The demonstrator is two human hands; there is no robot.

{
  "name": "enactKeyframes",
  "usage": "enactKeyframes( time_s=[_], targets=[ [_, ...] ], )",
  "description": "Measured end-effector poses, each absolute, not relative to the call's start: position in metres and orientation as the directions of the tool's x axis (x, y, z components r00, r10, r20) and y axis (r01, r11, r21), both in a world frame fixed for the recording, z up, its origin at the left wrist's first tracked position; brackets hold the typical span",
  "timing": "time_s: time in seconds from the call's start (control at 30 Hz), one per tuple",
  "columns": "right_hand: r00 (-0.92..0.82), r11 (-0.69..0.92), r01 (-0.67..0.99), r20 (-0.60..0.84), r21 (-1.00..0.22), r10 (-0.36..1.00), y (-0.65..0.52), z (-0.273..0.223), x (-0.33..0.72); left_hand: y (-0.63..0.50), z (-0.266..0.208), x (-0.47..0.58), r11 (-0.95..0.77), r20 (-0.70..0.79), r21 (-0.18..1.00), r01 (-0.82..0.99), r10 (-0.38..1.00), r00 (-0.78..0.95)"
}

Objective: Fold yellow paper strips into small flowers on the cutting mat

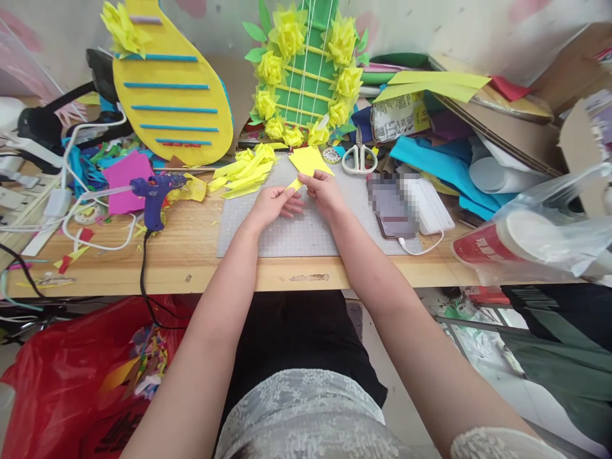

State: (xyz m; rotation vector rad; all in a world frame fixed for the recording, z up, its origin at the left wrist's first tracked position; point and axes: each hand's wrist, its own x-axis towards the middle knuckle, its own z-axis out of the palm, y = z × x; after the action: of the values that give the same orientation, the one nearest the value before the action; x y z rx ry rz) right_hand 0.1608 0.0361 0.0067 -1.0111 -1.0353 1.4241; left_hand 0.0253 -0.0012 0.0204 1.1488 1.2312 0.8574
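Observation:
Between my two hands is a small yellow paper strip (295,184), pinched at both ends above the grey cutting mat (306,236). My left hand (275,205) grips its lower left end, the other fingers loosely extended. At the upper right end, my right hand (322,192) holds it between thumb and fingers. Just beyond my fingers lies a stack of yellow paper squares (310,159). A pile of cut yellow paper pieces (248,171) rests to the left. White-handled scissors (359,158) and a tape roll (331,155) lie behind my right hand.
At left stands a purple glue gun (155,194) with its cord over the table edge. A yellow paper lute shape (174,102) and a green flower-trimmed one (306,83) stand behind. A phone (393,205), white power bank (429,203) and bagged cup (507,237) are right.

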Motion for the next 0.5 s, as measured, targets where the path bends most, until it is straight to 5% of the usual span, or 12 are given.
enactKeyframes(
  time_s=[0.5],
  targets=[
    [0.044, -0.252, -0.425, -0.298, -0.869, 0.953, 0.034, 0.019, 0.164, 0.000, 0.028, -0.009, 0.298, -0.303, 0.953, 0.061, 0.908, 0.288]
  ],
)
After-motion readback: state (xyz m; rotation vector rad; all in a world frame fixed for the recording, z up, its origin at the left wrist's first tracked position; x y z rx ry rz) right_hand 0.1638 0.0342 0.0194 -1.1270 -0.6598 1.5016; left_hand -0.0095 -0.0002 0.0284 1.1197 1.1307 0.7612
